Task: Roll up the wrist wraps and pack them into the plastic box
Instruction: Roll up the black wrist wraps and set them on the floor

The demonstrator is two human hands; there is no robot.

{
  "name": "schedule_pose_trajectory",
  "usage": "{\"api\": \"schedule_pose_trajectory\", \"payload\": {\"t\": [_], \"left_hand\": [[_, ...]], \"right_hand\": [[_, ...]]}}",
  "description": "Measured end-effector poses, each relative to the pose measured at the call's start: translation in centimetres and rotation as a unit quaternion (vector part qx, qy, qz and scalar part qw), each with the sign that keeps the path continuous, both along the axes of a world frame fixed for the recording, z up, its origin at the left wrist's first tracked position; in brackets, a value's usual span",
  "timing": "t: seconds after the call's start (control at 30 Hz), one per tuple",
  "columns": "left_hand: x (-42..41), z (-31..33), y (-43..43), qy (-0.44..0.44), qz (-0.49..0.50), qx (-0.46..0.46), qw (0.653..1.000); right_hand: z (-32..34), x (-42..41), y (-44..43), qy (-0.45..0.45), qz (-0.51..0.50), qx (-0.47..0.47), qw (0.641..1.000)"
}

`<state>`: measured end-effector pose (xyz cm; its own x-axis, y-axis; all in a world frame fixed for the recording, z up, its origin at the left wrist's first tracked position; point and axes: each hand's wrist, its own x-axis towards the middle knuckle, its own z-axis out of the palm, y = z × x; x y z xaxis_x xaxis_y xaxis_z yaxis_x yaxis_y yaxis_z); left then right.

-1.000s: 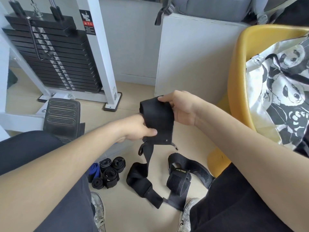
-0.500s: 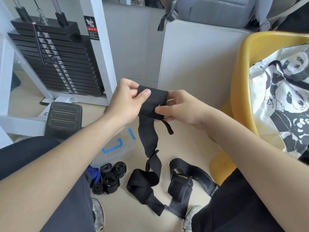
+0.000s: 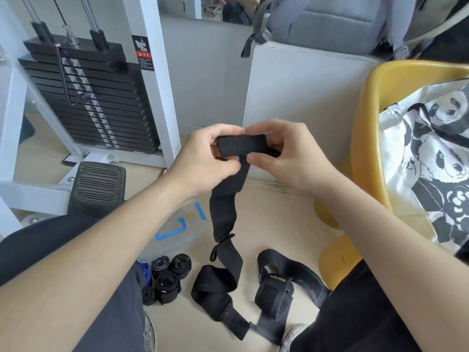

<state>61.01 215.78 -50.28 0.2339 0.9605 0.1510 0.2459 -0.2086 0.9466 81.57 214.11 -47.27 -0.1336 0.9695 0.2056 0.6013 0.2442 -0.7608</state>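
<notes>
Rolling is barely begun: left hand (image 3: pixel 203 161) and right hand (image 3: pixel 286 158) pinch the first turns of the wrist wrap (image 3: pixel 241 146). Finished rolls (image 3: pixel 167 275) wait unpacked beside the plastic box (image 3: pixel 175 235); another wrap (image 3: pixel 276 288) lies loose.

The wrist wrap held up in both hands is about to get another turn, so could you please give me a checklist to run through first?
1. Left hand grips the rolled end of the wrist wrap: ok.
2. Right hand pinches the other side of the roll: ok.
3. Roll edges even: cannot tell, fingers cover both ends.
4. Tail hangs free below the hands: ok.
5. Tail's floor end clear of the second wrap: cannot tell, they lie very close.
6. Plastic box open for packing: cannot tell; finished rolls lie on the floor beside it.
</notes>
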Motion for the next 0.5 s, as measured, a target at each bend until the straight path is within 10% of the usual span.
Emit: {"api": "schedule_pose_trajectory", "payload": {"t": [0.2, 0.5], "left_hand": [[0.1, -0.3, 0.4, 0.041, 0.022, 0.064, 0.997], [-0.7, -0.2, 1.3, 0.078, 0.023, 0.081, 0.993]], "right_hand": [[-0.8, -0.1, 0.4, -0.138, -0.033, 0.149, 0.979], [-0.6, -0.4, 0.1, -0.091, -0.011, 0.238, 0.967]]}}
